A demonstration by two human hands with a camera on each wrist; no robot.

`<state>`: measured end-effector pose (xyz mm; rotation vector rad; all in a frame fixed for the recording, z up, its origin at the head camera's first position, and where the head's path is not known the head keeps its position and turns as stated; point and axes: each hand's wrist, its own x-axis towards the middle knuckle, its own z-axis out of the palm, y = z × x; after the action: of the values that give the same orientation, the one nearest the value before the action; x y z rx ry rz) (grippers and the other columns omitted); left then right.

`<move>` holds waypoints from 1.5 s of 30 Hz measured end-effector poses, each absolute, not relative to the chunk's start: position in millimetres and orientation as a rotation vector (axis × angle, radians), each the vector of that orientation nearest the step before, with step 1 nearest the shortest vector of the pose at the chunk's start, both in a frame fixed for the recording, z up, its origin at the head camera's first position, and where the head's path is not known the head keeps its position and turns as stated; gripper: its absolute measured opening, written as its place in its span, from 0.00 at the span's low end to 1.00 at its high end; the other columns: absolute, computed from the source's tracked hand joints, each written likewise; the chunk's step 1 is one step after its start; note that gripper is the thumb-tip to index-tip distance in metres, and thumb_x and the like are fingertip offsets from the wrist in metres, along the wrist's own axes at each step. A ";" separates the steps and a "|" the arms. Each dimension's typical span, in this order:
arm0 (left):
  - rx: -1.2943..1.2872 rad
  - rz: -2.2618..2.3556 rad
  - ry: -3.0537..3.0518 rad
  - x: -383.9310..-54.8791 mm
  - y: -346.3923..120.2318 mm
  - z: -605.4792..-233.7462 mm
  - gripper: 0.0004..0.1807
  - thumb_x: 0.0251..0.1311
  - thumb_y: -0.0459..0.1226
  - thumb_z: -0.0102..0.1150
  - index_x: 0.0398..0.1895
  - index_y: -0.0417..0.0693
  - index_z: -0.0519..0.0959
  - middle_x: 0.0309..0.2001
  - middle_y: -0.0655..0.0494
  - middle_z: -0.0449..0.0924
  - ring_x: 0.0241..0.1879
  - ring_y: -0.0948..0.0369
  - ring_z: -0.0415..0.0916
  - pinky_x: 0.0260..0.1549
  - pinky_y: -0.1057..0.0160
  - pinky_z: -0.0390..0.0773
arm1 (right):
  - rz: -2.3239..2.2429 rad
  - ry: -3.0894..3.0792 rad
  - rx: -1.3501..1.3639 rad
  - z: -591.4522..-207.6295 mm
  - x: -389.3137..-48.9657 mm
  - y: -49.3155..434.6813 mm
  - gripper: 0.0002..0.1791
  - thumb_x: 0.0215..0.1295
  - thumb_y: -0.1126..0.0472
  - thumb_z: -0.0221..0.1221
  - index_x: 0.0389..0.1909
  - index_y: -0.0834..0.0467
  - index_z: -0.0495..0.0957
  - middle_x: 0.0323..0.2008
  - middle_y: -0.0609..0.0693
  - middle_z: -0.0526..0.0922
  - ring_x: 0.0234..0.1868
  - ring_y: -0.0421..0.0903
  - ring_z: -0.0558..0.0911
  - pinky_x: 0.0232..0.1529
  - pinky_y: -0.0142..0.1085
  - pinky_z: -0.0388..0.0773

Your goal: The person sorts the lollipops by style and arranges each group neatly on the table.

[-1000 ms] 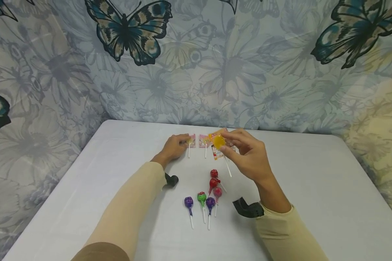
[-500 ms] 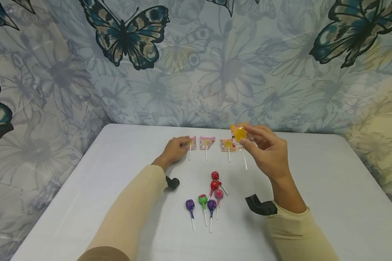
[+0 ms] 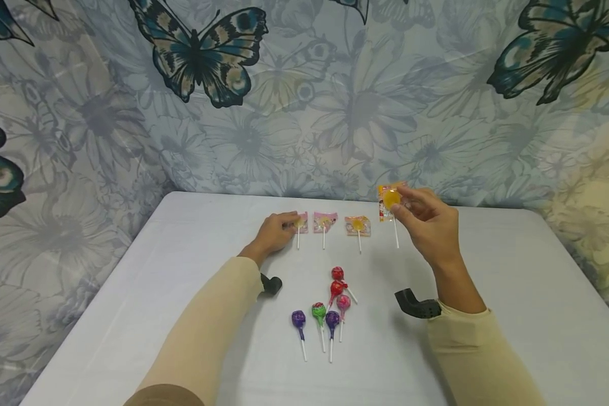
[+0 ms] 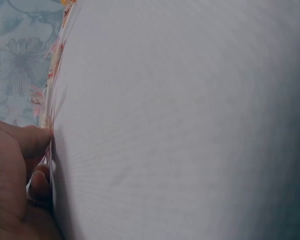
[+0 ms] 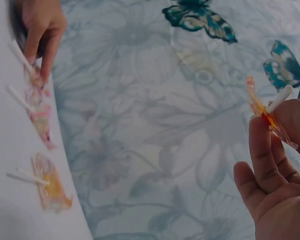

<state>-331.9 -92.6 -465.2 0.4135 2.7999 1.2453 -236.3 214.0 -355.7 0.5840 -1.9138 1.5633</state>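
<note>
Head view: yellow lollipop (image 3: 392,198) sits between right fingers (image 3: 417,195).

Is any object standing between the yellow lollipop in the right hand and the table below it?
Nothing visible stands between the yellow lollipop and the table below; the right hand hides part of it. Another wrapped lollipop lies to the left.

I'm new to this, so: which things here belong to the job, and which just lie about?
Seemingly in the job:
held lollipop, in the right grip
left-end flat lollipop, touched by the left grip
two flat lollipops between them

Apparently lying about, untouched:
two purple lollipops
green lollipop
two red lollipops
pink lollipop
</note>
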 end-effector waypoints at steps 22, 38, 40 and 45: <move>0.389 1.238 2.794 -331.3 -92.4 -461.5 0.19 0.63 0.31 0.57 0.59 0.47 0.78 0.64 0.59 0.70 0.67 0.56 0.60 0.66 0.59 0.53 | 1.620 -2.268 0.102 -395.3 -276.6 238.0 0.20 0.62 0.67 0.64 0.55 0.67 0.77 0.54 0.59 0.77 0.42 0.42 0.78 0.38 0.26 0.77; 0.392 1.208 2.820 -333.0 -93.8 -464.8 0.20 0.63 0.32 0.58 0.59 0.48 0.78 0.63 0.60 0.71 0.67 0.57 0.60 0.66 0.58 0.53 | 1.559 -2.507 -0.057 -429.7 -291.7 246.5 0.21 0.65 0.61 0.61 0.58 0.63 0.77 0.52 0.58 0.75 0.46 0.48 0.78 0.34 0.26 0.74; 0.391 1.197 2.823 -333.2 -93.5 -465.5 0.20 0.63 0.33 0.58 0.59 0.48 0.78 0.63 0.61 0.71 0.67 0.56 0.60 0.66 0.58 0.53 | 1.528 -2.551 -0.087 -434.0 -292.6 248.0 0.21 0.65 0.61 0.61 0.58 0.63 0.77 0.51 0.58 0.75 0.46 0.51 0.77 0.33 0.26 0.73; 0.392 1.203 2.817 -332.5 -92.8 -465.5 0.20 0.63 0.33 0.58 0.59 0.48 0.78 0.63 0.60 0.71 0.67 0.56 0.60 0.66 0.57 0.53 | 1.467 -2.614 -0.105 -442.3 -293.9 250.0 0.21 0.66 0.61 0.59 0.58 0.63 0.76 0.53 0.60 0.75 0.49 0.55 0.77 0.36 0.29 0.73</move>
<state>-332.5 -92.8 -465.5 0.3919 2.8174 1.2031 -293.9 250.0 -442.3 -0.1053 -2.6135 1.4669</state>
